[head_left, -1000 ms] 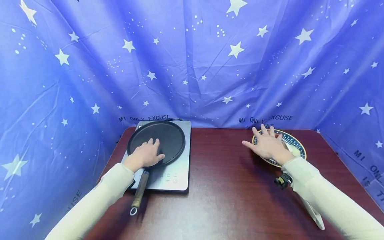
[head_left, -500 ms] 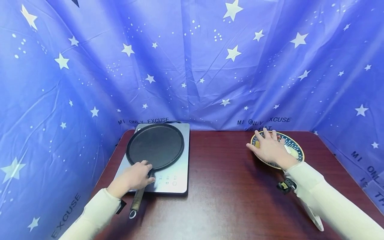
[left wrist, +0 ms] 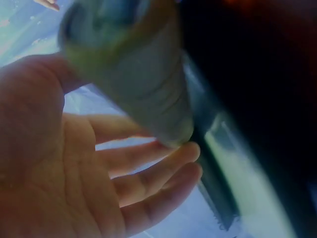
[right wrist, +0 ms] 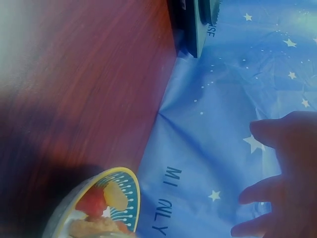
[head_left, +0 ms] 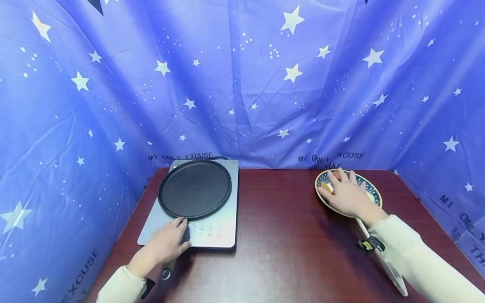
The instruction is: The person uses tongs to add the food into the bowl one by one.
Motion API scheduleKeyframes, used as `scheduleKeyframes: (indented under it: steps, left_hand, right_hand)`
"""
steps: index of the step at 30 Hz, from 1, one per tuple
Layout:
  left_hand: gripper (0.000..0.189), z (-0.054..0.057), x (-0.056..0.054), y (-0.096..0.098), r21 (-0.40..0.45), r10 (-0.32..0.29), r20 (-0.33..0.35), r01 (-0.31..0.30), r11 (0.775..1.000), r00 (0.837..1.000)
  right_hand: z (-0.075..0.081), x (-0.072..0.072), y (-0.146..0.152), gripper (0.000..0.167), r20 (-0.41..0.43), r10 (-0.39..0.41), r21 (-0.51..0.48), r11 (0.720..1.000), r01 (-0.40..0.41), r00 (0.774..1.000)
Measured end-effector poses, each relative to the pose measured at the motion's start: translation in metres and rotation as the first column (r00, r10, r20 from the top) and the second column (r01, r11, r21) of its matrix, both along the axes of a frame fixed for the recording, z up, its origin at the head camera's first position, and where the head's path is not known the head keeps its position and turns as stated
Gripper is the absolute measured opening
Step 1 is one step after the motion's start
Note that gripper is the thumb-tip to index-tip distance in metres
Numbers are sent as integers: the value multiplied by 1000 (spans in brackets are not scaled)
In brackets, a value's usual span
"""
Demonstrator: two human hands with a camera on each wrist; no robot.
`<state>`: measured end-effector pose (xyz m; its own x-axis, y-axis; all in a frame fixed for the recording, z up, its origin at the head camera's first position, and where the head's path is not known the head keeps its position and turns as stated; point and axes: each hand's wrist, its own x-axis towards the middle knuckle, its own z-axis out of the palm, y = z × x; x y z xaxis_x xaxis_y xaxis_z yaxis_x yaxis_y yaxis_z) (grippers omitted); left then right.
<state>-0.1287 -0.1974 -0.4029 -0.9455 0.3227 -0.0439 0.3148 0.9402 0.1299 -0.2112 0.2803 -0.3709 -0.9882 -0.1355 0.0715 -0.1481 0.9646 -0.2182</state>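
Holding the left hand point(head_left: 166, 242) loose and released, with a brown pan handle point(left wrist: 148, 79) between thumb and fingers and, just ahead, a round, flat, dull-black pan point(head_left: 195, 189) on a silver hotplate point(head_left: 226, 219), and spreading the right hand point(head_left: 349, 197), relaxed, above a blue-patterned, yellow-rimmed bowl point(head_left: 375, 195) of red and yellow food point(right wrist: 115, 196).

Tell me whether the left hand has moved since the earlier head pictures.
Yes. Judged against the cooktop, the left hand has moved toward the camera and slightly left, from over the pan to its handle.
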Motion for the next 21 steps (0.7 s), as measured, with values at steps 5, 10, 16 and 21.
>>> scheduleKeyframes:
  steps: [5, 10, 16, 21]
  left_hand:
    - [69, -13, 10, 0, 70, 57, -37, -55, 996, 998]
    - [68, -27, 21, 1, 137, 134, -110, -118, 984, 985]
    - [66, -36, 27, 3, 203, 234, -132, -205, 958, 963]
    - [69, -38, 29, 4, 240, 280, -92, -252, 938, 956]
  right_hand:
    - [-5, 8, 7, 81, -19, 3, 1, 1000, -3, 1000]
    - [-10, 15, 15, 80, -48, -26, 35, 999, 28, 999]
    - [-15, 29, 26, 67, -173, -57, 88, 993, 73, 983]
    - [-17, 42, 39, 70, -151, -75, 87, 992, 89, 986]
